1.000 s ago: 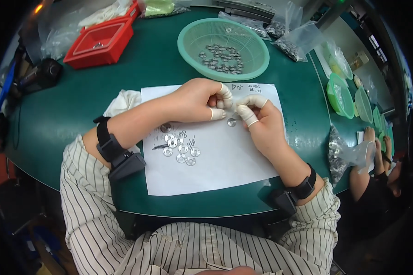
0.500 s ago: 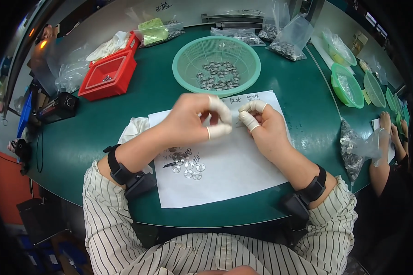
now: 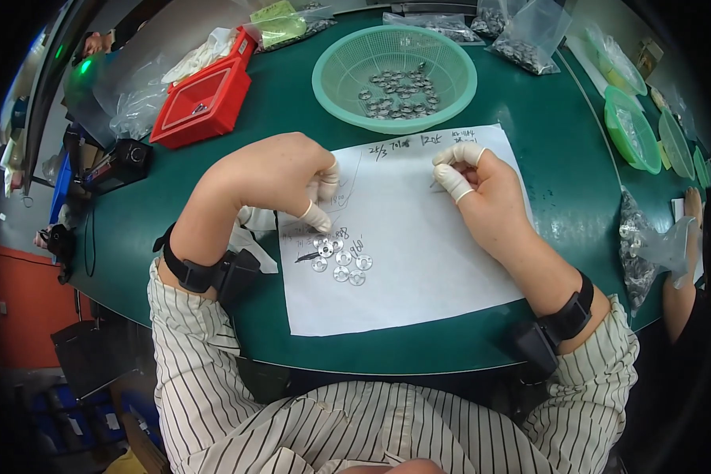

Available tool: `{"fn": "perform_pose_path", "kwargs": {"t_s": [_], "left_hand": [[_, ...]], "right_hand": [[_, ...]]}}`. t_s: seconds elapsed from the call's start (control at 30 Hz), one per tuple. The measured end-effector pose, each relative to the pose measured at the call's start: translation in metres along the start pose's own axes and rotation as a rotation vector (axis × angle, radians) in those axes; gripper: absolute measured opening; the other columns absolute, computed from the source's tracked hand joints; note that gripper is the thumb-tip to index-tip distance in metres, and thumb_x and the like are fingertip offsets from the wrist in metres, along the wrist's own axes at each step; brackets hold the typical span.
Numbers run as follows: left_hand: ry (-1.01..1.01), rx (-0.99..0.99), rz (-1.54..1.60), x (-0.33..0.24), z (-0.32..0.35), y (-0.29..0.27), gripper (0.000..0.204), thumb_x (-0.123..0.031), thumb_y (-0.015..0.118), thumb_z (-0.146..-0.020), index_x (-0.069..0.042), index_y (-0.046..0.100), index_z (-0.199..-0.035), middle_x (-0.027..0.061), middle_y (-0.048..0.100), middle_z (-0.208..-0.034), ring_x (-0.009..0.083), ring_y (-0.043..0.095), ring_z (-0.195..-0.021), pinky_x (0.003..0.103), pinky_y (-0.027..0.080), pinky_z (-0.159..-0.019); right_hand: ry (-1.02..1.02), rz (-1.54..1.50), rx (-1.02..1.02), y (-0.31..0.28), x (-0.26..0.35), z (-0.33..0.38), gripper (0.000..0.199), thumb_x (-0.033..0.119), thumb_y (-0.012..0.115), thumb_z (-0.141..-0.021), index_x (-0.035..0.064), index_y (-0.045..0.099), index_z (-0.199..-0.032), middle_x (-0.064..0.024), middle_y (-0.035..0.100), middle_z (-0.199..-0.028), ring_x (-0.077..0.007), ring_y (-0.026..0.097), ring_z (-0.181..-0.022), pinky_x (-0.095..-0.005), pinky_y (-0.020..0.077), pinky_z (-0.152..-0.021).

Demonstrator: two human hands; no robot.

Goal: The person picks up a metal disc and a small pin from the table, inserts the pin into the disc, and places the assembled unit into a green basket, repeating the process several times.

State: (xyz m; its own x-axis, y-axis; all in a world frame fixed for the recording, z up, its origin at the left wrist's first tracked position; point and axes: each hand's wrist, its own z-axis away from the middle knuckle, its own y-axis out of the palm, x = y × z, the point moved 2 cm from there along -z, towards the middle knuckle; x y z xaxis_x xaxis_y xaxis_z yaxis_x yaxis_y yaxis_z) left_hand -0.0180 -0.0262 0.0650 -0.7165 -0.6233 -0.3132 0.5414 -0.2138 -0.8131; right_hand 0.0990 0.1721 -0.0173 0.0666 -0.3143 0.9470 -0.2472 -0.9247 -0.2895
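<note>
Silver metal discs (image 3: 342, 258) clustered on left part of white paper (image 3: 403, 296), green surface (image 3: 569, 213) beneath; left hand (image 3: 280, 170) just over them, grip partly open, thumb apart from fingers, can't tell if anything's held; right hand (image 3: 494, 197) over paper's right side, grip pinched closed on thin sliver (image 3: 433, 184), too small to identify; green basket (image 3: 395, 126) beyond paper, more discs (image 3: 403, 93) inside

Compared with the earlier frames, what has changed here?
The left hand has moved left, away from the right hand, to the metal discs on the paper; the disc earlier between the hands is gone from there. Unchanged: right hand pinching a thin item, green basket beyond the paper.
</note>
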Motion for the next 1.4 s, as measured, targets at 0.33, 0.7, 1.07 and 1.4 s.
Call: {"fn": "perform_pose_path", "kwargs": {"t_s": [0.33,0.7,1.07,1.4], "left_hand": [[0.075,0.127,0.205,-0.008,-0.013,0.021,0.025,-0.015,0.080,-0.066,-0.002,0.064,-0.080,0.0045,0.063,-0.068,0.0111,0.057,-0.056,0.025,0.045,-0.054],[0.121,0.349,0.355,-0.004,-0.004,0.023,0.031,-0.018,0.084,-0.063,-0.003,0.067,-0.083,0.0033,0.067,-0.072,0.0083,0.060,-0.060,0.021,0.045,-0.054],[0.305,0.540,0.823,-0.012,-0.018,0.046,0.034,-0.004,0.078,-0.071,0.002,0.063,-0.102,0.0096,0.068,-0.094,0.0128,0.067,-0.080,0.023,0.054,-0.072],[0.243,0.518,0.728,0.005,-0.006,0.025,0.022,-0.017,0.074,-0.077,0.000,0.067,-0.089,0.0077,0.067,-0.076,0.0103,0.064,-0.064,0.020,0.051,-0.056]], "right_hand": [[0.000,-0.002,0.023,0.000,0.007,0.001,0.012,0.007,0.060,-0.088,0.0002,0.059,-0.098,-0.0032,0.061,-0.086,-0.0099,0.058,-0.079,-0.0237,0.0476,-0.073],[-0.001,0.001,0.031,0.002,0.007,0.000,0.012,0.005,0.061,-0.087,-0.0001,0.060,-0.097,-0.0035,0.062,-0.085,-0.0095,0.058,-0.075,-0.0233,0.0476,-0.069],[-0.028,-0.007,0.007,0.002,0.010,0.001,0.011,0.004,0.062,-0.085,-0.0004,0.061,-0.095,-0.0035,0.062,-0.080,-0.0092,0.058,-0.071,-0.0231,0.0475,-0.066],[-0.028,0.001,0.026,0.003,0.009,0.000,0.011,0.004,0.062,-0.086,-0.0004,0.061,-0.095,-0.0036,0.062,-0.082,-0.0094,0.059,-0.073,-0.0232,0.0478,-0.066]]}}
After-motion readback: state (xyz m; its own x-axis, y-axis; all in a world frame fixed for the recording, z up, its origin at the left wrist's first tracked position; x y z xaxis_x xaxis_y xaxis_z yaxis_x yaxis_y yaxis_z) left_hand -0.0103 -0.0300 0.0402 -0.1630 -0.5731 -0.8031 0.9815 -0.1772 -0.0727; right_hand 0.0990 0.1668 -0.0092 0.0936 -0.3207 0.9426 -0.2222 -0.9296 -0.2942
